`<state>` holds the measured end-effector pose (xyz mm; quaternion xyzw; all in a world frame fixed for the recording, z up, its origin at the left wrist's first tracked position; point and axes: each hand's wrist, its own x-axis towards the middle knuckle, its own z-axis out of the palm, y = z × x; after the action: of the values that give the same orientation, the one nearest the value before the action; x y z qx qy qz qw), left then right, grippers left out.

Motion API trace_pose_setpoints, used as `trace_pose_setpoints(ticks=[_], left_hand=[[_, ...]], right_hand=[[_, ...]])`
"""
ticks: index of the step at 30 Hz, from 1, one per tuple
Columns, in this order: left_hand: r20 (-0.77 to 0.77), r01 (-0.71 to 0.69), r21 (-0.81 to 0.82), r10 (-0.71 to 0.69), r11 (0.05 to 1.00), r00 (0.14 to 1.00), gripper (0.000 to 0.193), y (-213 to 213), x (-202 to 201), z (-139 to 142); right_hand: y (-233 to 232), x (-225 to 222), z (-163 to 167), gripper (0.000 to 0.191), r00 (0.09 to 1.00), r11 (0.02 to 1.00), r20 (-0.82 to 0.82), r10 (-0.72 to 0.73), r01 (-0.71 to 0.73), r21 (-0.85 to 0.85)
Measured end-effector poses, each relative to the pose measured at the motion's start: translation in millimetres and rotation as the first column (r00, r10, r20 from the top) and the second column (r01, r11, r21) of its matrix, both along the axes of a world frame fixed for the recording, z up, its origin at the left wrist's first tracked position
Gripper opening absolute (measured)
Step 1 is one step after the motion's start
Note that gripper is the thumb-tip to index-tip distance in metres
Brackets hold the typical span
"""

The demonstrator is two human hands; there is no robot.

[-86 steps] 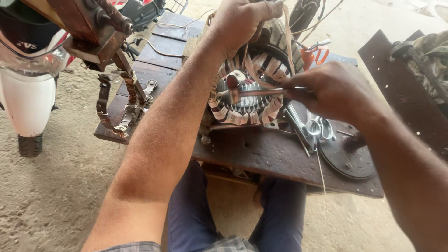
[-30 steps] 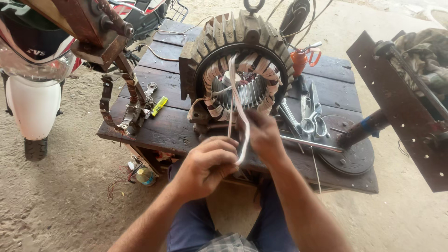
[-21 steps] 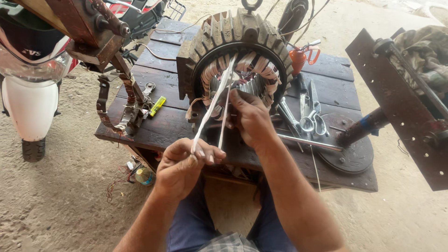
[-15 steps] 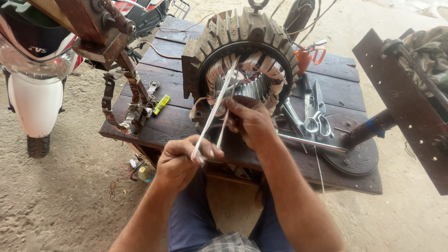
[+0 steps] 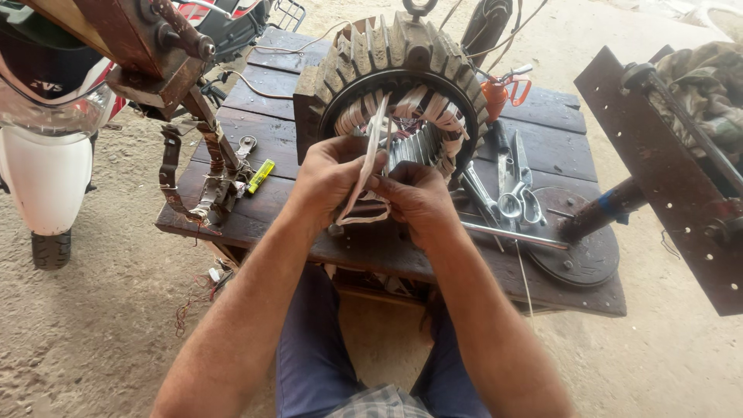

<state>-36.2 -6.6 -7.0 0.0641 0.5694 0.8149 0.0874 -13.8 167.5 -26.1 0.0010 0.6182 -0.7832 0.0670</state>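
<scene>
A large finned motor stator (image 5: 387, 62) stands upright on a dark wooden table (image 5: 263, 85), its bore showing copper windings wrapped in white tape. My left hand (image 5: 329, 179) and my right hand (image 5: 418, 200) meet just in front of the bore's lower edge. Together they pinch a long white strip (image 5: 370, 155) that runs up into the bore. The strip's lower end loops between my two hands.
Scissors (image 5: 517, 193), a metal rod (image 5: 515, 236) and a round dark disc (image 5: 580, 251) lie on the table's right side. A yellow marker (image 5: 261, 176) lies to the left. A rusty winding stand (image 5: 193, 139) and a scooter (image 5: 46, 155) are on the left, a perforated metal bar (image 5: 665, 178) on the right.
My left hand has risen from the table's front edge to the stator's bore and now meets my right hand there. The white strip stands steeper than before.
</scene>
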Motion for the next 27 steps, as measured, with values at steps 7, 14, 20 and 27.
trace_pose_setpoints(ticks=[7,14,20,27], left_hand=[[-0.038,-0.011,-0.04,0.009,0.999,0.999,0.029,12,-11,1],[0.024,0.02,0.029,-0.021,0.999,0.999,0.028,10,-15,-6],[-0.053,0.021,-0.118,-0.027,0.993,0.998,0.026,-2,-9,4],[-0.134,-0.009,-0.202,-0.019,0.979,0.991,0.021,-15,-13,11]], right_hand=[[0,-3,-4,0.026,0.998,0.996,-0.062,-0.006,0.011,0.086],[8,0,-3,0.025,0.994,0.993,-0.075,0.083,-0.077,0.084],[10,-7,18,0.019,0.956,0.985,-0.236,-0.171,0.169,-0.031],[-27,-27,17,0.014,0.911,0.854,-0.053,-0.409,0.362,-0.374]])
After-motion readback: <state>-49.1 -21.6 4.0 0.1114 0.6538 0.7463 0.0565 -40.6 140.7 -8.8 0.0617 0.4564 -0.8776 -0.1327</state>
